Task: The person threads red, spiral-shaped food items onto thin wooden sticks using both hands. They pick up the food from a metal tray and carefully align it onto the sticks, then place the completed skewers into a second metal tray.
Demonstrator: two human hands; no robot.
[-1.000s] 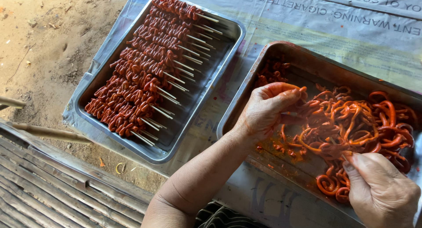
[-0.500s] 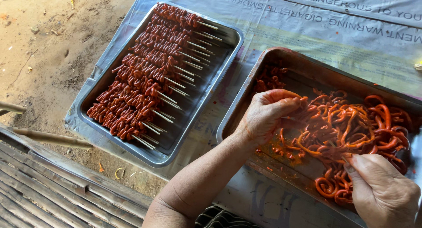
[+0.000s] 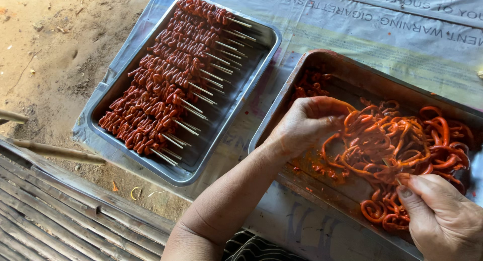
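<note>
At the far left of the frame, bare dirt ground (image 3: 55,44) is showing above a strip of bamboo slats (image 3: 45,215) filling the lower left corner. Just right of that, a steel tray (image 3: 236,97) is sitting on a printed plastic sheet (image 3: 352,24), its long axis running from lower left to upper right. Finished skewers (image 3: 166,85) are lying in it in a stacked row, each one crosswise to the tray, red coiled meat toward the upper left and bare stick ends pointing to the lower right.

Moving to the centre, the left hand (image 3: 304,125) is reaching up from the bottom edge into a second, darker tray (image 3: 282,105) at right. Its fingers are curling together, pinching a long orange-red strip (image 3: 338,140) that is looping down and away from the fingertips. The tangled pile of marinated strips (image 3: 402,140) is lying in the middle and right of this tray, with no single direction.

At the lower right corner, the right hand (image 3: 443,218) is resting at the near edge of the pile, thumb and fingers closing on a partly threaded coil (image 3: 385,215); the stick itself is mostly hidden, so its direction cannot be told.
</note>
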